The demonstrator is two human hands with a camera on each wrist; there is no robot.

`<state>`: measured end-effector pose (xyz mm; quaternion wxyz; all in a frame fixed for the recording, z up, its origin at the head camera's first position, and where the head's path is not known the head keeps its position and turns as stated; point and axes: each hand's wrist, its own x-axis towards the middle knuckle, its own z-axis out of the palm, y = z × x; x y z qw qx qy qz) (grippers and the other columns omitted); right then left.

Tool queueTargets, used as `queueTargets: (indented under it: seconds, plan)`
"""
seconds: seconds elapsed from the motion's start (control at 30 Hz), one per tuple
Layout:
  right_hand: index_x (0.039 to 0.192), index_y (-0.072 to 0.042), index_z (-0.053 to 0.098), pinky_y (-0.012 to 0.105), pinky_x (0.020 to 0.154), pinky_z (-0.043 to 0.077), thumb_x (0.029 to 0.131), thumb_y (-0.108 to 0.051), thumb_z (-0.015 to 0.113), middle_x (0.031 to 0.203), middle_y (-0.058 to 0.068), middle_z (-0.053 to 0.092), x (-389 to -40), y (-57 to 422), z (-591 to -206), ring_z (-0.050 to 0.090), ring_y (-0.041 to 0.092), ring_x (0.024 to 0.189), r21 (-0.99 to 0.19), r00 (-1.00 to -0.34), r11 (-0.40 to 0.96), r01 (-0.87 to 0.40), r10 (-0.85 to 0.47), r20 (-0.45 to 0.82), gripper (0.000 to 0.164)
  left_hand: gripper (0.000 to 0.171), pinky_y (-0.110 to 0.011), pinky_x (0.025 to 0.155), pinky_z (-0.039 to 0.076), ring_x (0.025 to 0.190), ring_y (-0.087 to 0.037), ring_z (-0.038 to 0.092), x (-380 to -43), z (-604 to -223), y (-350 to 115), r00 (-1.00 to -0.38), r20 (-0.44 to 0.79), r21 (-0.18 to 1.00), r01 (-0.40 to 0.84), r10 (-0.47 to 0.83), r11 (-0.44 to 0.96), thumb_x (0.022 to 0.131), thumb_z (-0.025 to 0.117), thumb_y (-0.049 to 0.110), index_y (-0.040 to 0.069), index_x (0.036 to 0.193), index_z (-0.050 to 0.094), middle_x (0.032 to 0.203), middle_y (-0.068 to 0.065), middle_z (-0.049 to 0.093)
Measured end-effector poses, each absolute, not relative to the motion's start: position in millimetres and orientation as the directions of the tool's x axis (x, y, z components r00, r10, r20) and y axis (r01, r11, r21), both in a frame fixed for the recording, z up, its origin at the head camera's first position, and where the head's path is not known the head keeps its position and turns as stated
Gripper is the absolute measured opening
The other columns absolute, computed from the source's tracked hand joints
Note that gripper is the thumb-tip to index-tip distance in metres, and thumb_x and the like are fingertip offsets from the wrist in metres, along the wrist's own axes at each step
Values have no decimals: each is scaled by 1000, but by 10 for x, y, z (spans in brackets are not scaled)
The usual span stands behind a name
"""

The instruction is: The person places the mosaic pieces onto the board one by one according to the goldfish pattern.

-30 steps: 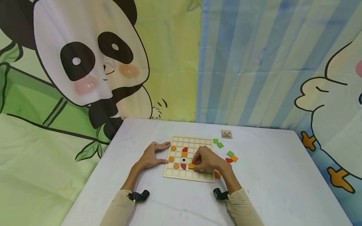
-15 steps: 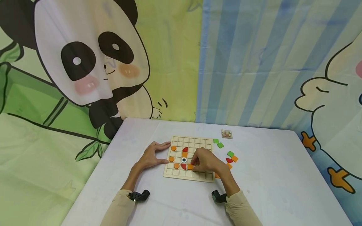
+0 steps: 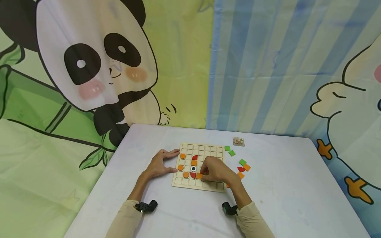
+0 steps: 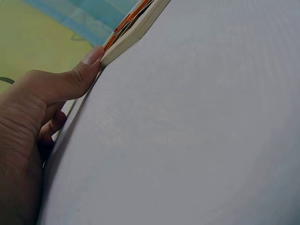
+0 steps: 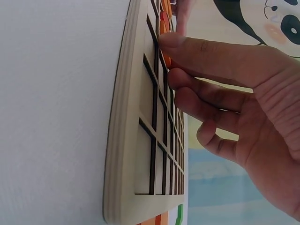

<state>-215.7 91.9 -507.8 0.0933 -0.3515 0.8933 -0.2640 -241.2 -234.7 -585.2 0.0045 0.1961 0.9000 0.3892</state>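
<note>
A pale wooden grid board (image 3: 190, 182) lies flat on the white table. My left hand (image 3: 157, 164) rests at its left side, thumb and fingers spread; in the left wrist view the thumb tip touches the board's edge (image 4: 133, 38). Over the lower middle cells, my right hand (image 3: 216, 170) pinches an orange square tile (image 3: 199, 176), partly covered by the fingertips. That tile is beside a red quarter-round tile (image 3: 193, 175). Above sit a white disc with a black centre (image 3: 193, 169), another orange square (image 3: 194, 163) and a second red quarter-round (image 3: 194, 157). Orange discs (image 3: 183, 156) occupy cells at the left.
Loose tiles lie right of the board: green squares (image 3: 232, 153), a red piece (image 3: 241, 169) and orange squares (image 3: 246, 167), some partly behind my right forearm. A small printed card (image 3: 238, 141) with a grid pattern lies near the back edge. Printed curtains hang behind the table.
My right hand has slid the orange square tile slightly left, up to the lower red quarter-round. An orange square beyond the right forearm has come into view. My left hand stays put.
</note>
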Motion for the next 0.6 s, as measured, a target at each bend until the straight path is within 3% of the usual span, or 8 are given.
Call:
queueTargets:
  seconds: [0.37, 0.6]
  plan:
    - [101, -10, 89, 30, 78, 54, 84, -16, 95, 93, -1, 83, -2106, 843, -5049, 61, 8, 81, -468, -764, 679, -566, -646, -13, 19, 88, -37, 95, 40, 102, -15, 47, -2423, -5855, -2348, -918, 152, 701, 361, 365, 616, 77, 101, 38, 25, 155, 63, 167, 6, 55]
    - [97, -8, 88, 30, 71, 53, 82, -15, 97, 90, 0, 82, -2119, 907, -4997, 61, 10, 76, -507, -759, 657, -559, -651, -7, 19, 88, -37, 95, 40, 102, -15, 47, -2416, -5846, -2348, -921, 144, 702, 353, 362, 618, 77, 101, 38, 25, 155, 63, 167, 7, 55]
